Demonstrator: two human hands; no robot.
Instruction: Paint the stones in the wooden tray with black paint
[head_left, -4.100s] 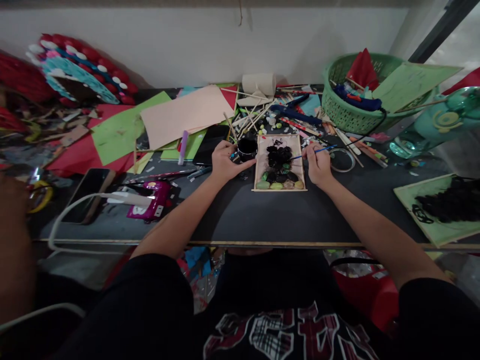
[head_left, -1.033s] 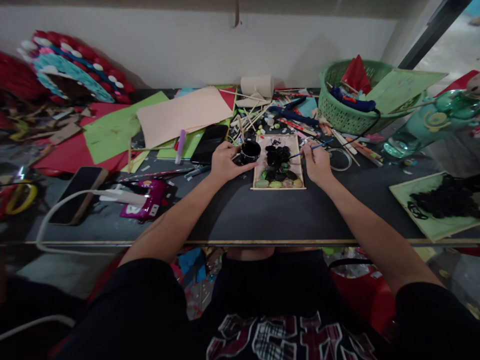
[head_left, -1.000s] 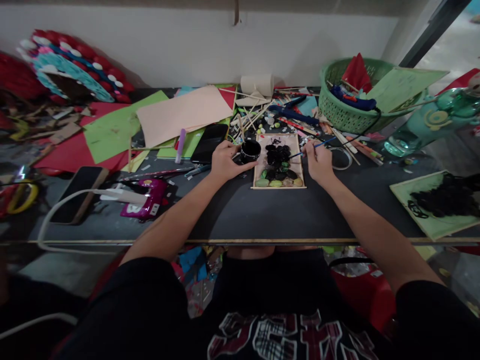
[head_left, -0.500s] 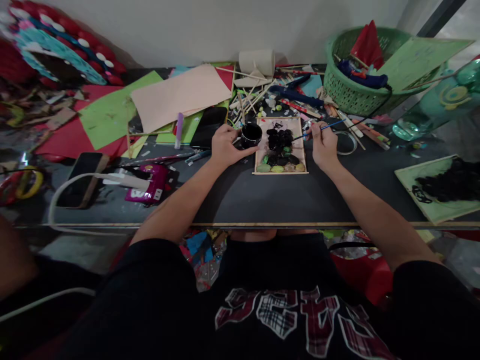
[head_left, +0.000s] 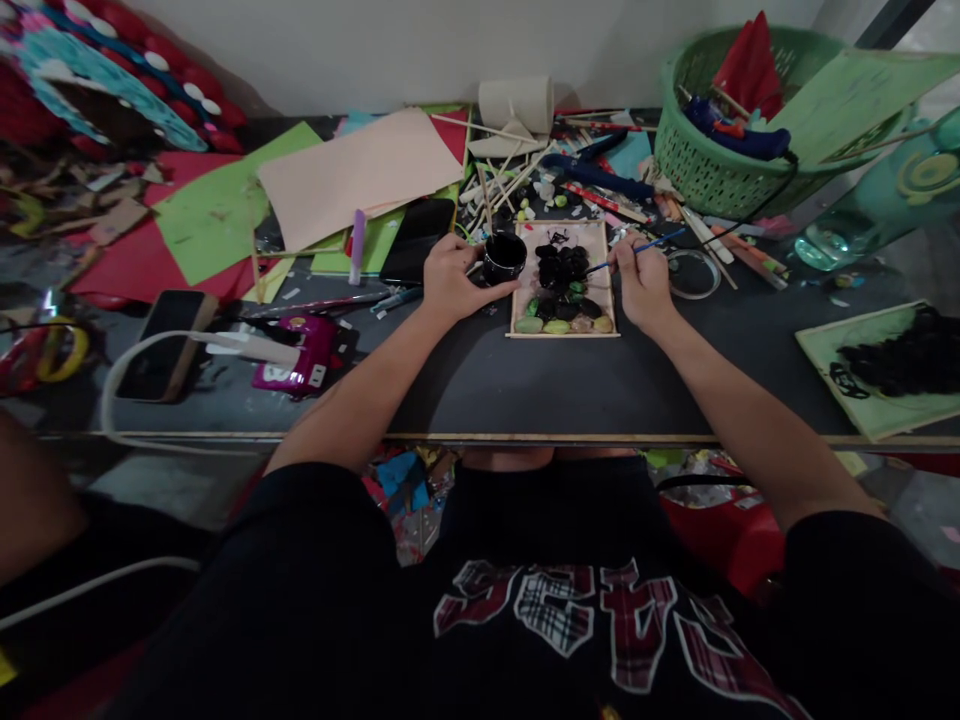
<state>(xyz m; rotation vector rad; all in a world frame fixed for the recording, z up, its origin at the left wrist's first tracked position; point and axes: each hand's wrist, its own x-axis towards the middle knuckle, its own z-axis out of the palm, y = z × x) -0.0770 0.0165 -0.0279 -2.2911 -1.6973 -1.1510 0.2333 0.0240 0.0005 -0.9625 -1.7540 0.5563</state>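
Observation:
Between my hands lies a small framed panel [head_left: 530,290] with a thin wooden edge and several pebbles on it. The upper pebbles [head_left: 562,266] are coated black, while the bottom row [head_left: 556,326] shows green and tan. My left hand [head_left: 452,283] is wrapped round a small jar of black paint [head_left: 504,258] at the panel's left edge. In my right hand [head_left: 643,280] is a thin blue paintbrush [head_left: 646,246], pinched in the fingers. Its tip points at the right side of the black pebbles; whether it touches them I cannot tell.
A green basket [head_left: 679,150] stands at back right, near a plastic bottle [head_left: 840,235]. Another panel with black on it [head_left: 832,350] lies far right. Paper sheets [head_left: 360,175], a phone [head_left: 161,345] and a purple corded device [head_left: 300,355] lie left. A glue gun [head_left: 600,178] rests behind the panel.
The view has tilted slightly, so the table sits a little higher. Both hands keep their grips on the jar and paintbrush, and the brush tip stays near the black pebbles.

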